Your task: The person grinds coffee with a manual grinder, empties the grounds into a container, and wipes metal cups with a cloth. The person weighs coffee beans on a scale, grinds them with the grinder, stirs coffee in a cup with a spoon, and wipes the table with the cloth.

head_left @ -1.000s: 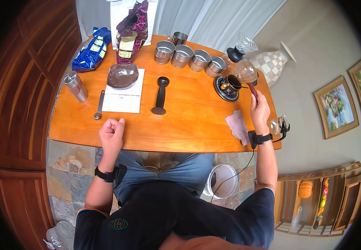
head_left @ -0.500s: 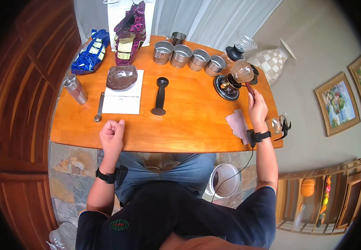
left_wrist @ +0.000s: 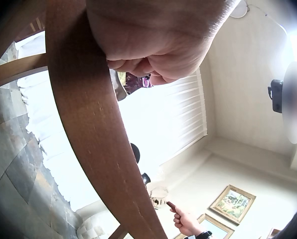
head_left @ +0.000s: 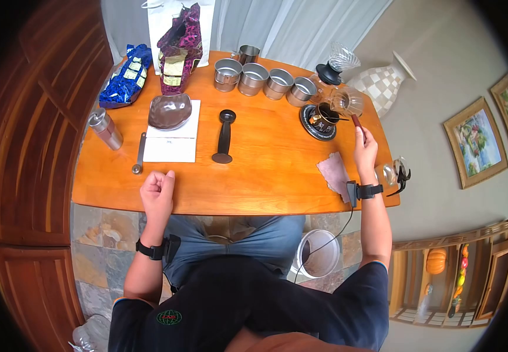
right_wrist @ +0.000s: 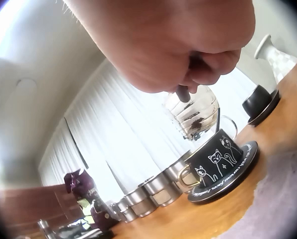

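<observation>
My right hand (head_left: 366,149) grips the brown handle (head_left: 356,121) of a ribbed glass pitcher (head_left: 349,100), near the table's right end. In the right wrist view, dark marks show on the glass behind the fingers. Close by the pitcher, a black cup (right_wrist: 215,158) with white cat drawings and a gold handle sits on a black saucer (right_wrist: 248,164); a thin dark stick leans out of it. At the front edge on the left, my left hand (head_left: 157,193) rests on the table with curled fingers and nothing visible in it.
Steel cups (head_left: 254,79) line the back, beside a glass dripper (head_left: 342,57). A tamper (head_left: 224,136) stands mid-table. Left of it are a brown dish (head_left: 170,111), white paper (head_left: 171,151), a steel grinder (head_left: 106,129) and coffee bags (head_left: 126,79). A cloth (head_left: 333,173) lies near the right wrist.
The glass pitcher shifted slightly left over the cup, then back right, and its tilt has changed with the turn of my right hand. My left hand has stayed in place.
</observation>
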Motion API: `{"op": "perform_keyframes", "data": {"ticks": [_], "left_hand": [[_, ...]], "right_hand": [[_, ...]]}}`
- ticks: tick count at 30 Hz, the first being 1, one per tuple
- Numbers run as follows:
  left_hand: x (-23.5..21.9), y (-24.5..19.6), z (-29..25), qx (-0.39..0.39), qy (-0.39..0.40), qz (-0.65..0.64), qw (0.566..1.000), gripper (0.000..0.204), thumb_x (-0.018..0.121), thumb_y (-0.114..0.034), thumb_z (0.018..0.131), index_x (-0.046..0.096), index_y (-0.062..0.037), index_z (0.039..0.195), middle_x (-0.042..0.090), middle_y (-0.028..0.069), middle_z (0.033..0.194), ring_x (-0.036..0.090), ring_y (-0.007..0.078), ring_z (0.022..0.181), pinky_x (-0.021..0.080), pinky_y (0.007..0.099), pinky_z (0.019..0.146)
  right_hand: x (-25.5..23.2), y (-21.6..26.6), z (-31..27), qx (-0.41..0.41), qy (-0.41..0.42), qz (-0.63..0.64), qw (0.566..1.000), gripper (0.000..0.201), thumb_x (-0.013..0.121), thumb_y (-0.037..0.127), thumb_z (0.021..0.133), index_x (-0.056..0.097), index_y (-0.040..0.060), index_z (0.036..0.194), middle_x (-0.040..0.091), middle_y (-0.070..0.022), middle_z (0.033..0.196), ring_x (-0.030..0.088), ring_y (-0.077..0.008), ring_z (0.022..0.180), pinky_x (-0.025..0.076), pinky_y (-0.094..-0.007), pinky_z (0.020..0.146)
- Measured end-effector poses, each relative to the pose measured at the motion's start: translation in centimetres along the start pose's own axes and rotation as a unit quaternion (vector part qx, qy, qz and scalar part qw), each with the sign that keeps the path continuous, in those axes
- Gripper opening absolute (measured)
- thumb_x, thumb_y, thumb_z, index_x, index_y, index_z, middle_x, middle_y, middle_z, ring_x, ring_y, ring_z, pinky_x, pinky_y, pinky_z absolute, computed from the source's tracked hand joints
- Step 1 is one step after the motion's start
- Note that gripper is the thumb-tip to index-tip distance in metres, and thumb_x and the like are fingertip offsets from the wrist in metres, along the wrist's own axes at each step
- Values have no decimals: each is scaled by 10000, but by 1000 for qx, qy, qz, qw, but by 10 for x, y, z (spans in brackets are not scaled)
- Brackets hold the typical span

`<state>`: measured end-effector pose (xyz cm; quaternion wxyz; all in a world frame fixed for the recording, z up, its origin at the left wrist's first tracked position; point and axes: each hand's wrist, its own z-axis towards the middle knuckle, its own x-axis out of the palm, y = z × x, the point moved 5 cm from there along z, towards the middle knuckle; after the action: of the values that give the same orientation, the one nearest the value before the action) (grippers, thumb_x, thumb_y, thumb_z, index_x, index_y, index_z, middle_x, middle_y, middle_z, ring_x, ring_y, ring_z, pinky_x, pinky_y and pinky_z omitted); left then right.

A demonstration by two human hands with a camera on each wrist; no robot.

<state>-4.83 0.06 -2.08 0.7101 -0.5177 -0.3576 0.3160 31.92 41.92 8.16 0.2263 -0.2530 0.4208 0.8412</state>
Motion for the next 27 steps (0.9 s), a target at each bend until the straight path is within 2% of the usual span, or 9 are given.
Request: {"op": "perform_keyframes", "data": {"ticks": [1,2,4,7,11,13,14,18,27], "left_hand": [[0,0,0,1,-1,-1,1000,348,652,-40,978,448,-105,703,380,-122,652,286,-22,592,213,192,521],[0,-1,0,1,-1,-2,1000,348,652,-40,978,449,-105,703,382,-122,653,288,-23,592,215,191,522],[1,-2,0,2,-1,2,1000,347,651,-41,978,450,-104,703,383,-122,654,290,-23,593,217,190,523],[0,-2,0,4,1,7,1000,344,651,-42,979,452,-103,705,387,-122,656,294,-23,594,223,189,523],[0,0,0,-7,3,11,1000,339,651,-46,980,455,-105,711,391,-122,657,298,-22,597,232,189,525],[0,2,0,-4,6,10,1000,338,651,-49,982,454,-107,712,391,-121,656,298,-21,596,233,189,526],[0,2,1,-2,5,9,1000,338,650,-52,983,454,-108,713,391,-121,655,297,-20,595,233,190,527],[1,-2,0,-2,11,17,1000,339,649,-60,986,454,-108,713,389,-120,652,295,-18,593,232,188,531],[1,-1,1,5,9,33,999,336,647,-65,990,456,-105,716,392,-119,655,293,-16,597,237,187,541]], "right_hand": [[2,-7,1,15,-3,72,997,359,598,305,1030,680,-17,1166,575,9,704,507,-78,602,410,-255,541],[2,-12,1,16,-3,73,997,359,598,305,1030,680,-17,1166,575,9,704,507,-78,602,410,-255,541],[5,-14,-3,157,33,261,952,346,581,320,1042,670,0,1142,401,88,637,343,-27,528,264,-213,480],[-1,10,-17,200,64,357,910,333,564,339,1050,654,30,1136,327,91,642,286,-25,534,220,-210,474],[0,35,-32,252,71,439,859,357,558,366,1050,640,34,1155,366,86,667,307,-35,546,237,-206,474],[4,43,-39,294,73,523,796,366,543,358,1057,627,17,1161,399,72,677,340,-46,549,262,-203,474],[5,43,-41,290,83,539,786,380,541,360,1058,616,8,1182,422,64,695,362,-45,565,278,-201,479],[7,47,-43,305,80,559,767,373,543,380,1054,601,36,1185,397,79,681,340,-41,551,267,-198,473],[9,10,-21,326,72,538,774,367,513,375,1066,599,39,1185,390,80,659,327,-38,538,258,-197,458]]}}
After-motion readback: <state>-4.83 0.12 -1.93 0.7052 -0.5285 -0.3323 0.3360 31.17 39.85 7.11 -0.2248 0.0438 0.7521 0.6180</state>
